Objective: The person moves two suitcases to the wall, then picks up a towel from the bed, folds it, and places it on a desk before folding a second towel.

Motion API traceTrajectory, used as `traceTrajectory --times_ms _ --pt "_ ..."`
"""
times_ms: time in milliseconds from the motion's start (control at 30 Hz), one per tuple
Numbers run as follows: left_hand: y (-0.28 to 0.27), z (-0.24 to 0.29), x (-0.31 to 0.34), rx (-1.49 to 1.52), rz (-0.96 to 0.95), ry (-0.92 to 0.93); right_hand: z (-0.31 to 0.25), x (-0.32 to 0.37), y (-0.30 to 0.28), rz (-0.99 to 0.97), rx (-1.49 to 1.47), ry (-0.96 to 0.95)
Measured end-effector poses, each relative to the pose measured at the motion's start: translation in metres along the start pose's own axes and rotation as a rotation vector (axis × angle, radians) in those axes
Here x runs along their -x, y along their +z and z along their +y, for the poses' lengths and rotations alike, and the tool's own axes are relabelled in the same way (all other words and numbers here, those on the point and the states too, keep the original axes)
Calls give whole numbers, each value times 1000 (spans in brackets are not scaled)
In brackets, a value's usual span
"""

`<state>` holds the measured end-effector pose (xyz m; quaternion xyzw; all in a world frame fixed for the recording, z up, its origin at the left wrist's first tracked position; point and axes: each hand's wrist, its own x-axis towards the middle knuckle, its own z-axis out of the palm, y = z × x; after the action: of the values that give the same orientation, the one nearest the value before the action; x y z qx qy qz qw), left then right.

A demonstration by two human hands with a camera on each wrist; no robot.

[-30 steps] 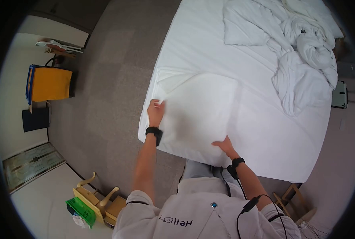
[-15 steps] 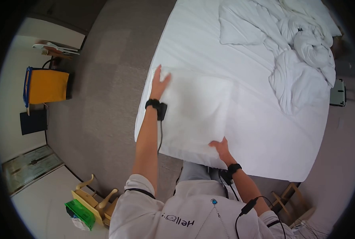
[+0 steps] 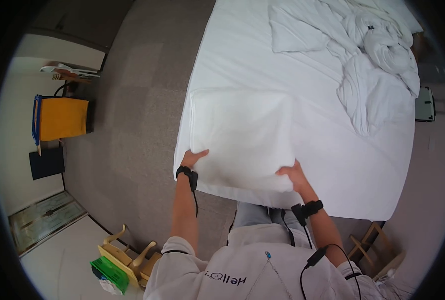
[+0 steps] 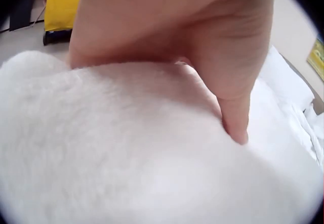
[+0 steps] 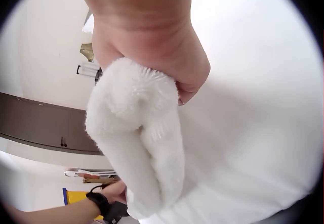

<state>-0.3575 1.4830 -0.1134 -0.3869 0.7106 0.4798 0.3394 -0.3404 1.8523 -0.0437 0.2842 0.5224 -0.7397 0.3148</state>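
Observation:
A folded white fleecy blanket (image 3: 242, 132) lies on the near left corner of the bed (image 3: 342, 175). My left hand (image 3: 194, 157) holds its near left edge, thumb on top and fingers round the side, partly hidden by the fabric. At the near right corner my right hand (image 3: 295, 176) grips the blanket, thumb over the top. The right wrist view shows thick, fluffy folded layers (image 5: 144, 133) of the blanket under that hand, raised at the near edge.
A rumpled white duvet (image 3: 362, 95) is heaped at the far right of the bed. Beyond the bed's left side are grey floor (image 3: 137, 115) and a yellow bag on a cart (image 3: 62, 118). A wooden chair (image 3: 127, 255) with a green packet stands behind at left.
My left hand reached out along the blanket's left side, then came back to its near left edge. The blanket's folded-over far left corner now lies flat. My right hand moved slightly right, gripping the corner.

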Motion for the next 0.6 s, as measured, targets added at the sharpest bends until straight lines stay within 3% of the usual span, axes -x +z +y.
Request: traceTrajectory --times_ms 33,133,233,333,367,400,500,567,600 --pt "4 5 8 67 -134 -47 -15 3 -5 -12 20 -28" --pt "45 -20 27 351 -354 92 -73 8 -40 -15 234 -23" --pt "110 -55 51 490 -630 -14 -119 0 -86 -21 526 -48" --pt "188 -60 90 353 -821 -246 -162 -7 -117 -31 875 -60" --pt "207 -53 100 193 -924 -299 -172 -13 -129 -17 1013 -46" --pt "237 -71 92 -62 -904 -370 -175 -19 -141 34 1088 -69" --pt "272 -53 102 -943 -721 452 -177 -25 -162 117 1220 -145" --pt "274 -28 103 -637 -608 679 -172 -20 -160 66 1166 -189" --pt "271 -2 108 -422 -617 581 -167 -15 -161 -8 1128 -283"
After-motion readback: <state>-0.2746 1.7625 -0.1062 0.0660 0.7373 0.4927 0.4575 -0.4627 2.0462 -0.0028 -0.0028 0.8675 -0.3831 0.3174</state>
